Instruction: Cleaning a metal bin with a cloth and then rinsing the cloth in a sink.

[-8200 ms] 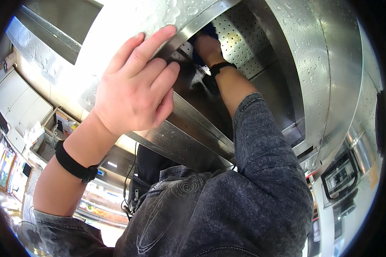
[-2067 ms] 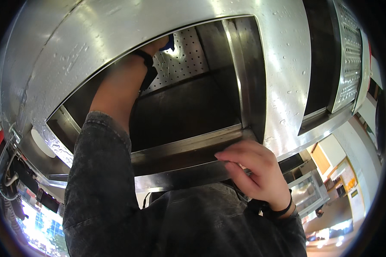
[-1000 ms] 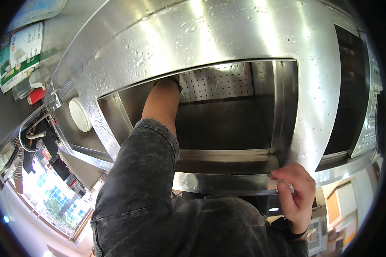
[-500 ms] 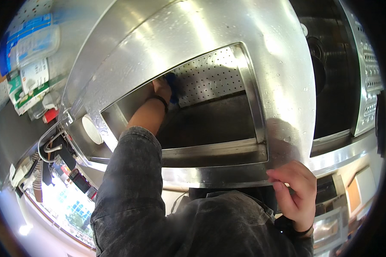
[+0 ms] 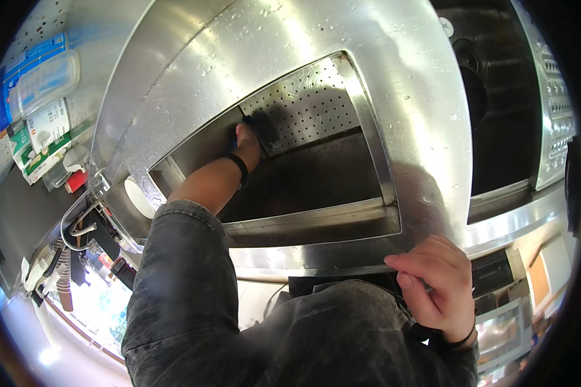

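My left hand point(image 5: 246, 143) reaches down into a rectangular recessed well point(image 5: 368, 122) in a stainless steel counter. Its fingers are closed around what looks like a dark blue cloth point(image 5: 257, 122), mostly hidden by the hand and shadow. The cloth lies against the near-left end of a perforated metal plate point(image 5: 310, 103) inside the well. Below that plate the well's dark floor point(image 5: 303, 174) shows. Over the counter's front edge hangs my right hand point(image 5: 436, 284), loosely curled, thumb and forefinger apart, nothing seen in it.
Water drops dot the steel countertop point(image 5: 419, 97). A second dark well point(image 5: 510, 116) with a slotted metal panel point(image 5: 558, 122) lies at the right. On the left are a tap point(image 5: 77, 222), a white round container point(image 5: 139, 198), and a clear plastic tub point(image 5: 48, 84) beside boxes.
My left hand has shifted a little nearer within the well, and less of the blue cloth shows. The view has tilted slightly; my right hand stays nearly as it was.
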Available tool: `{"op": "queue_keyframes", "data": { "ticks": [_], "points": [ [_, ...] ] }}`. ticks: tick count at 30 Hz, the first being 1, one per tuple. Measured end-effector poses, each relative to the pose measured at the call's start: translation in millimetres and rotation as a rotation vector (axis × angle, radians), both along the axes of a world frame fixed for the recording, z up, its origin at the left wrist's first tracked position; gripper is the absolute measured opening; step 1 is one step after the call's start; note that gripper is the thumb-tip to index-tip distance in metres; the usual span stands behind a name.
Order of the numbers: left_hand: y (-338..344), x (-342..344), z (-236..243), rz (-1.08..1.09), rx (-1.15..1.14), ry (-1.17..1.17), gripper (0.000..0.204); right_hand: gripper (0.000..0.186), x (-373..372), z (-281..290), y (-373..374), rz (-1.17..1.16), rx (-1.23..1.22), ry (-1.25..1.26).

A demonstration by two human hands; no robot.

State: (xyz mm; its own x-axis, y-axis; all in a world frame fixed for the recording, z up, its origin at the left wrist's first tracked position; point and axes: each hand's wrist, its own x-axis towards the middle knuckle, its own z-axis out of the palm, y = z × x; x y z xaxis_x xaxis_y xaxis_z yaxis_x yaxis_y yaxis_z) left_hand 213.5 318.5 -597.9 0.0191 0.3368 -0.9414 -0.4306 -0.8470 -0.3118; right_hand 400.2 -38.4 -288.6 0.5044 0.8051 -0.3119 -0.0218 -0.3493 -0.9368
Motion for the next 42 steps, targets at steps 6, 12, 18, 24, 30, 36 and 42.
{"op": "queue_keyframes", "data": {
  "ticks": [6,12,18,24,30,36,42],
  "points": [
    [-14.4,36.6,102.0,0.106,-0.140,-0.222,0.041,0.018,-13.2,6.9,11.1,0.016,0.050,0.015],
    [-42.7,49.9,205.2,0.493,-0.541,-0.824,0.046,0.023,-26.5,0.3,39.0,0.148,0.088,-0.002],
    [-92.9,30.4,302.2,0.275,-0.704,-1.402,0.063,0.056,-41.8,-10.6,69.2,0.058,-0.020,0.201],
    [-110.7,-0.5,316.6,0.159,-0.700,-1.644,0.059,0.051,-67.4,-15.3,99.9,-0.150,0.077,0.889],
    [-103.9,-24.5,319.8,0.156,-0.621,-1.657,0.045,0.025,-74.8,-38.2,111.4,-0.338,0.303,1.027],
    [-99.2,-56.0,304.5,0.243,-0.813,-1.525,0.029,0.015,-102.7,-43.2,136.0,0.114,0.162,0.116],
    [-79.6,-115.3,301.8,0.595,-0.716,-1.449,0.051,0.026,-65.8,-74.6,197.6,0.359,-0.346,0.150]
  ]
}}
